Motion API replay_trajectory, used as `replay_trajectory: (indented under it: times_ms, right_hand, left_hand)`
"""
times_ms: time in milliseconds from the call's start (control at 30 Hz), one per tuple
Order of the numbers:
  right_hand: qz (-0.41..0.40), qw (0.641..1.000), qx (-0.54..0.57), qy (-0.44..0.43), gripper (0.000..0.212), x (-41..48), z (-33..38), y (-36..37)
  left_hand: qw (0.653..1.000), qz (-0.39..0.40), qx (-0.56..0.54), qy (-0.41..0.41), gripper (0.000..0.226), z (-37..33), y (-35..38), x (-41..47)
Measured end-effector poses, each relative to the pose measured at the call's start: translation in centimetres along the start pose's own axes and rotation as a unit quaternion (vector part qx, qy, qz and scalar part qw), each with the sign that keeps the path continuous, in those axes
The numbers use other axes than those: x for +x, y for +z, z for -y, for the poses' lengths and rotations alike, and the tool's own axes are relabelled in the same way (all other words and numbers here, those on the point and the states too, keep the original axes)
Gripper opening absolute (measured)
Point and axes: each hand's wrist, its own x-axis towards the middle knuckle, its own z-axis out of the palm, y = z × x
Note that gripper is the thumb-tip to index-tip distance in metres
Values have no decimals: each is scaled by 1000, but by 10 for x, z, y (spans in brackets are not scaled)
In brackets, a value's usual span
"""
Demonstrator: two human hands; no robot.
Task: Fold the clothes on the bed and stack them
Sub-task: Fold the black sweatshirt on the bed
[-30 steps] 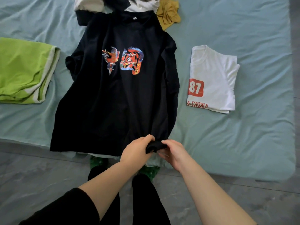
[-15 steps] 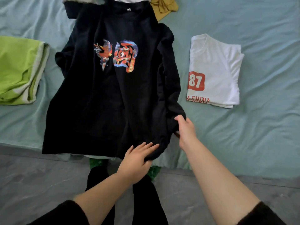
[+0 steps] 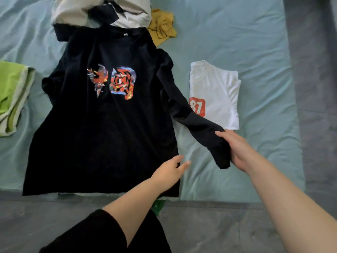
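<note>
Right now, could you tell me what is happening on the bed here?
A person is handling a black long-sleeved shirt spread on the bed. Their right hand grips the cuff end of one sleeve, stretched sideways across a corner of the folded white T-shirt. The left hand is open by the shirt's lower hem. A folded green garment lies at the left; unfolded clothes wait at the top.
</note>
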Motion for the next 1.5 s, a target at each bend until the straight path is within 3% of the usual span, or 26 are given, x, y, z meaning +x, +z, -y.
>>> replay_trajectory:
  times_ms: [100,167,233,367,467,567,667,800,900,1033,1167,1300,1400,1500]
  right_hand:
    - [70,996,-47,19,26,-14,15,3]
    - [85,993,-76,5,34,-26,29,4]
    - [54,989,-133,-38,40,-39,42,8]
    - [11,961,-231,-151,35,-58,65,18]
    - [-31,953,-242,-179,23,-62,77,17]
    - [-69,982,-126,-119,30,-67,81,3]
    - [-53,997,-59,-25,38,-67,89,-23]
    - [25,985,-164,48,61,-50,106,-64]
    - [44,978,-202,16,61,-35,130,-91]
    - [-14,974,-211,-81,22,-12,169,-133]
    - [-32,920,-342,-187,32,3,209,-174]
    - [-23,879,-416,-234,30,8,240,-205]
    - [-9,899,-384,-212,26,10,256,-224]
    - [10,924,-348,-158,18,18,268,-239]
  left_hand:
    - [978,10,-208,5,57,-53,-16,6]
    - [967,-5,-253,26,45,-82,-23,10]
    - [955,-14,-297,28,24,-104,-29,11]
    - [908,31,-417,-32,19,-138,-39,11]
    - [864,48,-500,-45,15,-159,-37,14]
    - [854,51,-516,-40,6,-181,-32,14]
    - [850,57,-524,-26,9,-206,-24,19]
    - [841,45,-539,-15,12,-246,-15,32]
    - [831,24,-556,-5,13,-274,-9,49]
    - [801,15,-598,5,16,-306,10,68]
    - [776,22,-631,9,13,-331,42,79]
    - [745,44,-665,4,19,-354,66,90]
    - [718,59,-693,4,34,-374,78,100]
    - [677,70,-733,4,27,-389,86,111]
